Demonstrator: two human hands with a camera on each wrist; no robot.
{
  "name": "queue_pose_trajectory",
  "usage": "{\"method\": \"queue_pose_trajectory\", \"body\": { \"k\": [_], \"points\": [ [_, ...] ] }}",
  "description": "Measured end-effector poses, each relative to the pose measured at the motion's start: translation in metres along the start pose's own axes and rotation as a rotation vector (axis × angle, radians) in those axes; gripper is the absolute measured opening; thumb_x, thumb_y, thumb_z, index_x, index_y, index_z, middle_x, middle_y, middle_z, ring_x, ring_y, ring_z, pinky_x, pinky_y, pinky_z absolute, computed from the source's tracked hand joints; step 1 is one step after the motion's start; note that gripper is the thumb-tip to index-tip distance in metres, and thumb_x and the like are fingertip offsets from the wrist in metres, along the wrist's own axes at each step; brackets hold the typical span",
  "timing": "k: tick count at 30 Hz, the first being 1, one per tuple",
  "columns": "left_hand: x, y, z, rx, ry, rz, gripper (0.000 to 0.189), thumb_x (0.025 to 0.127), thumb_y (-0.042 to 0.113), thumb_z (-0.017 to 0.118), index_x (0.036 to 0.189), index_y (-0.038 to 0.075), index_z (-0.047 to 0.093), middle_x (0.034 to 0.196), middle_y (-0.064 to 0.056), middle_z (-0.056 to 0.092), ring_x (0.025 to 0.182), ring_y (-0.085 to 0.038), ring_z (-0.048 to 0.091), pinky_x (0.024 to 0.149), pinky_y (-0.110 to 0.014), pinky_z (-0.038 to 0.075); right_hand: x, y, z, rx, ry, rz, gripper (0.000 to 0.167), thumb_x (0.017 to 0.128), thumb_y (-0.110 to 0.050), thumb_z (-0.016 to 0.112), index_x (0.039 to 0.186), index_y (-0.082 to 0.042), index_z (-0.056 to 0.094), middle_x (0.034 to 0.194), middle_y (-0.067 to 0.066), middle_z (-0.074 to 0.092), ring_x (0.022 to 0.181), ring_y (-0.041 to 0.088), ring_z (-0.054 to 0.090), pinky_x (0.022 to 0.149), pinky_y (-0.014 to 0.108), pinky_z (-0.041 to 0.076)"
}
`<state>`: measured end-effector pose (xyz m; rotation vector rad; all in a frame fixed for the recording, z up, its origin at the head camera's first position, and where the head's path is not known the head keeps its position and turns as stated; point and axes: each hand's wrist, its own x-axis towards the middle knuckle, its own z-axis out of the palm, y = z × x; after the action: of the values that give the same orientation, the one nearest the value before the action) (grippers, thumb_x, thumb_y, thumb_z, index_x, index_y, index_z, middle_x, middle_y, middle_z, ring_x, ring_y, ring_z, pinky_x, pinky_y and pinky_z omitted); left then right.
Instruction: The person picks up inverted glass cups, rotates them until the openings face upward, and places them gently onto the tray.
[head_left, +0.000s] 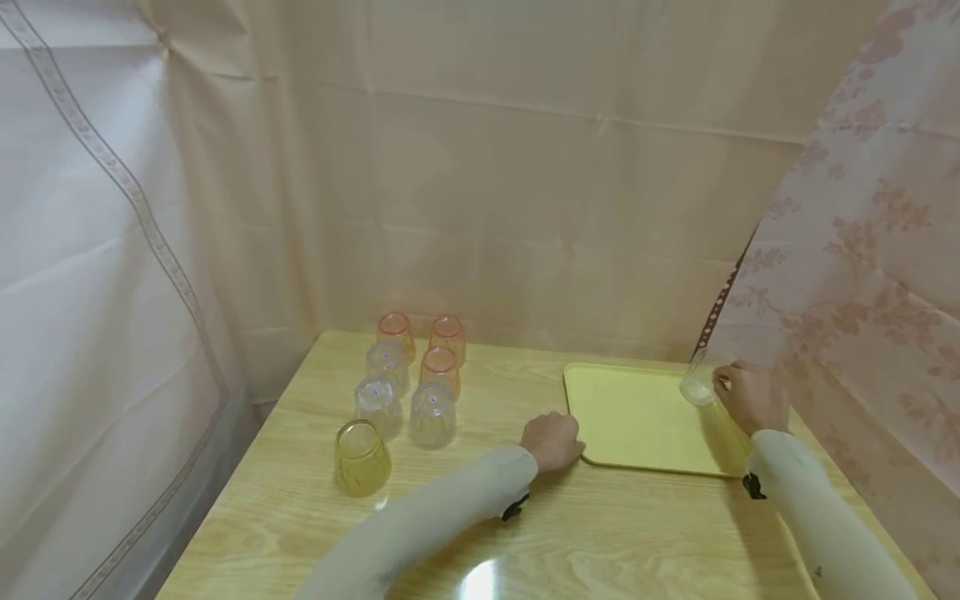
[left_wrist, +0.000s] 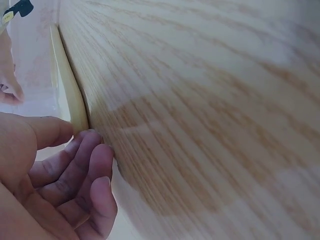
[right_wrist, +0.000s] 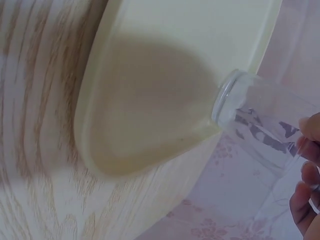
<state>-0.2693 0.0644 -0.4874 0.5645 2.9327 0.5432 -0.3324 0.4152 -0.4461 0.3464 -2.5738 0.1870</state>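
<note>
The left arm, in a pale sleeve (head_left: 442, 512), reaches from the near side toward the right across the wooden table (head_left: 637, 542), its wrist low over the surface. The left hand (head_left: 552, 440) sits at the near left corner of a yellow tray (head_left: 630, 421); its thumb presses on the rim while the curled fingers meet the corner from the other side, pinching the edge. The tray lies flat at the right of the table.

The right arm comes in from the near right, angled far and to the left. Its hand, the right hand (head_left: 750, 398), hovers by the tray's right end, with the thumb and fingertips close together, pinching a clear glass (head_left: 699, 385) by its right side. The glass is tilted, its narrower end toward the tray's far right part; whether it touches the tray I cannot tell.

At the left stand seven upturned tumblers: three orange ones (head_left: 440, 373) farther off, three clear ones (head_left: 432, 417), and a yellow one (head_left: 362, 460) nearest.
</note>
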Motion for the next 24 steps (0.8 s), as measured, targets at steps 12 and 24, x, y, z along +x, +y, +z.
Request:
{"method": "queue_pose_trajectory", "body": {
  "k": [12, 24],
  "points": [
    [0.001, -0.001, 0.001, 0.014, 0.014, 0.024, 0.051, 0.102, 0.030, 0.065, 0.059, 0.017, 0.042, 0.050, 0.006, 0.033, 0.042, -0.008, 0.028, 0.038, -0.022, 0.027, 0.006, -0.003, 0.008, 0.006, 0.042, 0.012, 0.007, 0.088, -0.006, 0.072, 0.093, -0.003, 0.076, 0.091, 0.020, 0.070, 0.060, 0.030, 0.058, 0.043, 0.043, 0.043],
    [0.002, 0.000, 0.004, 0.031, 0.015, 0.005, 0.051, 0.101, 0.032, 0.066, 0.059, 0.017, 0.042, 0.051, 0.006, 0.035, 0.043, -0.008, 0.030, 0.039, -0.022, 0.028, 0.005, -0.005, 0.015, -0.014, 0.085, 0.014, 0.009, 0.087, -0.003, 0.073, 0.095, 0.001, 0.075, 0.095, 0.023, 0.071, 0.076, 0.043, 0.062, 0.063, 0.058, 0.051]
  ]
}}
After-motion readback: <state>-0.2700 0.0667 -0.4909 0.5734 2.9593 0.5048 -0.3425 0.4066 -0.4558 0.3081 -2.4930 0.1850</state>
